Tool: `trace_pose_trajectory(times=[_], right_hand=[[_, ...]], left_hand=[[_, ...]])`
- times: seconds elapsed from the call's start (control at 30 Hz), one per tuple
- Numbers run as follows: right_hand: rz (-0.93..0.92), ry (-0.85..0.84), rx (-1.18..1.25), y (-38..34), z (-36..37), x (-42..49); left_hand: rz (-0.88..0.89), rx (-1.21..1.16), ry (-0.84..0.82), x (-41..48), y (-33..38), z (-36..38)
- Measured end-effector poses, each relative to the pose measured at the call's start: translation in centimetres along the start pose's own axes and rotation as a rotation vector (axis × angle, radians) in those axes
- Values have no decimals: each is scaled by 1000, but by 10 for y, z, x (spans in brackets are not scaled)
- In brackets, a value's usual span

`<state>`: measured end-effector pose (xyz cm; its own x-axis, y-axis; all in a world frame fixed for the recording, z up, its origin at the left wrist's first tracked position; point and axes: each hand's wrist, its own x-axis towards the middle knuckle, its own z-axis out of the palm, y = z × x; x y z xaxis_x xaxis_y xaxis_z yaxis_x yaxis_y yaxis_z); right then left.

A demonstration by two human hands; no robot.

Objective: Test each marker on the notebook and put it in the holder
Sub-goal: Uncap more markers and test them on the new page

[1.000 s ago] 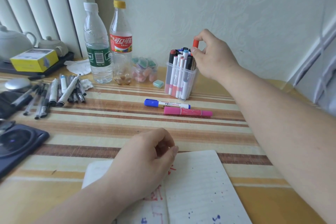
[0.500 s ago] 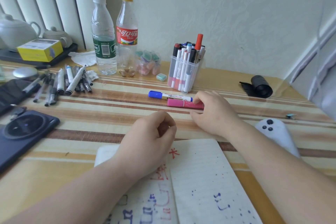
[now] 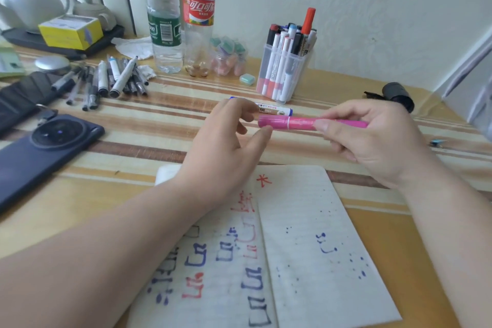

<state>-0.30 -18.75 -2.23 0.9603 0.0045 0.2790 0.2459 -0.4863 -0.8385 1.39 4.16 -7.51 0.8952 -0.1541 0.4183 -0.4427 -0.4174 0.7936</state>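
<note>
- One view only, head camera: pink marker (image 3: 298,123) is gripped at its barrel by the right hand (image 3: 372,138), held level above the table, between holder (image 3: 283,72) and notebook (image 3: 306,234).
- Left hand (image 3: 229,141) is spread, holding nothing; thumb just touches the cap end.
- Risk: cap pulled off-axis, marker twisted loose and dropped.
- Risk: holder packed full; could be tipped on insertion.
- Blue marker (image 3: 274,108) lies behind the pink one, holder side, not yet tested.
</note>
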Motion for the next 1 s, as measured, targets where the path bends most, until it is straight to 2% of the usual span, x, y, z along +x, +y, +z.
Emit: trace_pose_trajectory(times=[0.07,0.17,0.33,0.43,0.53,0.73,1.0], right_hand=[[21,-32,117,-6,7,-15],[80,4,395,-3,24,-26],[2,79,479,6,43,-35],[-44,96,517,6,46,-37],[-10,78,561,8,47,-38],[77,-114,481,14,49,-41],[45,-73,549,6,48,-43]], left_hand=[[18,9,-53,-3,4,-2],[44,56,-208,-5,9,-3],[81,-26,-374,-9,16,-3],[140,12,-383,-10,17,-3],[153,88,-387,-12,20,-2],[166,112,-484,-16,25,2],[156,25,-440,-10,21,4]])
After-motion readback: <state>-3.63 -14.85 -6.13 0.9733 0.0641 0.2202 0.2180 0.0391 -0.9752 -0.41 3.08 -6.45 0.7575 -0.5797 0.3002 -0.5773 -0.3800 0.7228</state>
